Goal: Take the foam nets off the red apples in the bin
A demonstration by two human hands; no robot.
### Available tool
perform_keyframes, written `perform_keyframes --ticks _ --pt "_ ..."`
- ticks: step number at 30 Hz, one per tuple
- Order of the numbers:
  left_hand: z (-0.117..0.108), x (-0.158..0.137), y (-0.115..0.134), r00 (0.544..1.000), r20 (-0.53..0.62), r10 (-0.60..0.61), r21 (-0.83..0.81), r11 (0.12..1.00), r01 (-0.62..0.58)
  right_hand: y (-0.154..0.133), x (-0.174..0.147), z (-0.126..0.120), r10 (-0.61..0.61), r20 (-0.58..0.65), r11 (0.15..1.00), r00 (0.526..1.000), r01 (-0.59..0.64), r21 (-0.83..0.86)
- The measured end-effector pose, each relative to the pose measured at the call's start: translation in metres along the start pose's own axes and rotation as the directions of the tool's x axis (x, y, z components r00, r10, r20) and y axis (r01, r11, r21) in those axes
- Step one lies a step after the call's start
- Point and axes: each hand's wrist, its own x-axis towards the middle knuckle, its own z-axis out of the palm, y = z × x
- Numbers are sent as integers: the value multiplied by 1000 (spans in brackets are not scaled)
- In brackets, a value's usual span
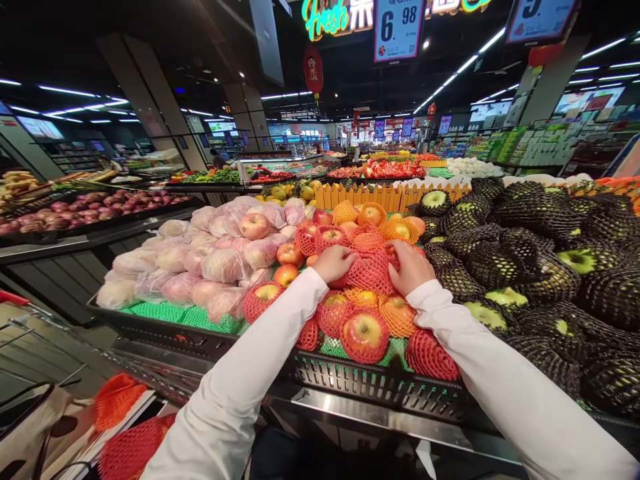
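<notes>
Black display crate (370, 387) is packed edge to edge, its front rim toward the person. Above that rim, mid-crate, left hand (334, 262) and right hand (410, 265), fingers curled, grip a red-netted apple (371, 270) between them, hemmed by netted fruit. Bagged apples (200, 267) crowd left, dark-netted green fruit (540, 267) right.

Supermarket produce hall | dark ceiling (165, 40), long strip lights (75, 91) | neon "Fresh" sign (327, 17) and hanging price cards (399, 27) overhead | dark square pillars (140, 100) | yellow picket divider (370, 195) between bins | stocked shelving (540, 143) far right, produce counters (90, 230) left
</notes>
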Motion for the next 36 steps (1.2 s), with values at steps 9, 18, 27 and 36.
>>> perform_keyframes --ticks 9,18,27,36 --pt "-2 2 -9 966 49 252 -314 923 -225 8 2 4 -51 67 981 996 37 190" --pt "4 -2 -2 954 -99 282 -239 924 -298 17 -1 17 -101 -31 826 994 102 554" --pt "4 0 -6 917 -120 381 -240 885 -399 15 -2 17 -223 -56 792 973 214 572" --pt "4 -2 -4 919 -52 392 -276 878 -390 22 1 8 -336 126 690 933 153 707"
